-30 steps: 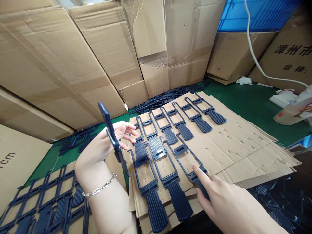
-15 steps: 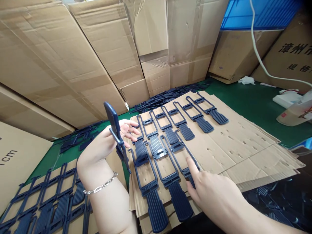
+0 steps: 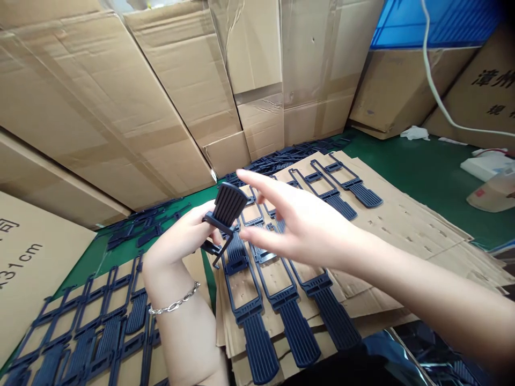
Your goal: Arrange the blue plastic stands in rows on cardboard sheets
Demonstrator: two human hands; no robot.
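My left hand [image 3: 181,236] is shut on a dark blue moulded plastic frame [image 3: 226,206], whose ribbed handle sticks up and whose lower part is partly hidden by my fingers. My right hand [image 3: 308,222] is open, fingers spread, and hovers over a row of matching frames [image 3: 260,348] lying on a corrugated cardboard sheet [image 3: 406,257]. It hides the middle of that row and touches nothing I can make out. More frames [image 3: 96,316] lie on cardboard below my left arm, which wears a silver chain bracelet [image 3: 174,299].
Large cardboard boxes [image 3: 161,107] lean along the back, above a green mat [image 3: 410,166]. A heap of dark blue pieces [image 3: 289,155] lies behind the sheet. A white cable [image 3: 438,91], a blue crate [image 3: 434,16] and a translucent bag [image 3: 493,193] are at the upper right.
My right hand has lifted off the frame by the sheet's near side and moved up and left, now open. My left hand has turned its frame so the ribbed handle points up.
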